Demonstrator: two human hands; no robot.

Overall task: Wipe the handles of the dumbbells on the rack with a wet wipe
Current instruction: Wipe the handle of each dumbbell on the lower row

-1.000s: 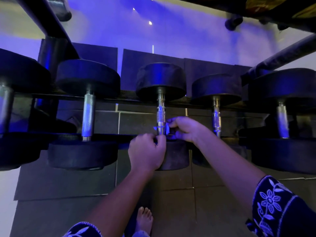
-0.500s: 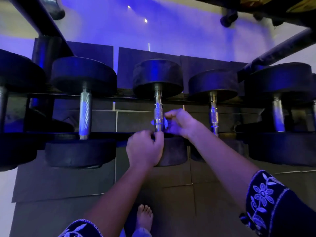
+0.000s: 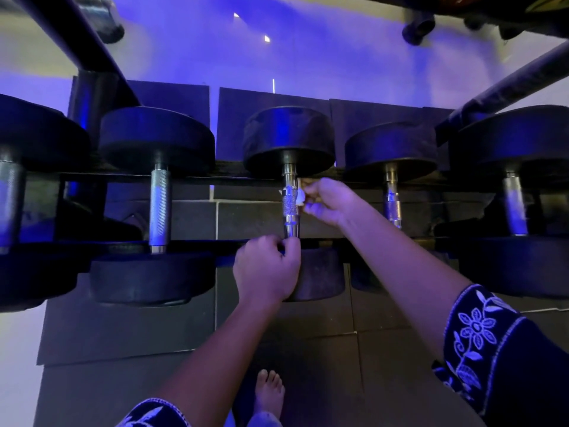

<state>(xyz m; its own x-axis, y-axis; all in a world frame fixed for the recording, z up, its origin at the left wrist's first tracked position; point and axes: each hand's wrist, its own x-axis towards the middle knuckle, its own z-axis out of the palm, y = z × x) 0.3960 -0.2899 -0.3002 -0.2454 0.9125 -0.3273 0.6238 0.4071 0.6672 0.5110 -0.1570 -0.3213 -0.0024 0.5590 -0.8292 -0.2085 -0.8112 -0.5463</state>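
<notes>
**Item 1.** Black steel rack. Two rails, with dumbbells laid across them in a row.

**Item 2.** Middle dumbbell with round black rubber heads. This is the piece I have in hand. Its knurled chrome handle spans the gap between the rails.

**Item 3.** Small white wet wipe, bunched to a wad. It touches the right side of that handle, toward the far head. A pale corner shows at the left side too, but I cannot tell whether the wipe wraps behind.

**Item 4.** Right hand. The fingertips pinch the wipe and press it to the handle.

**Item 5.** Left hand. The fingers are curled, and thumb and forefinger pinch the near end of the same handle, just beside the near head. I judge this a steadying hold.

**Item 6.** Neighbouring handles: a knurled steel handle to the left and a slimmer chrome handle to the right. No hand is on either.

**Item 7.** Bare foot on the dark floor mat.

**Step in hand:** I am wiping the middle handle, with the wipe at its far portion.

**Next move, as I judge it:** I draw the wipe along the knurling toward the near collar. The left pinch must shift or turn the bar so the wipe reaches the covered end and the underside. After that I move to a neighbour. I cannot tell which handles are already done.
</notes>
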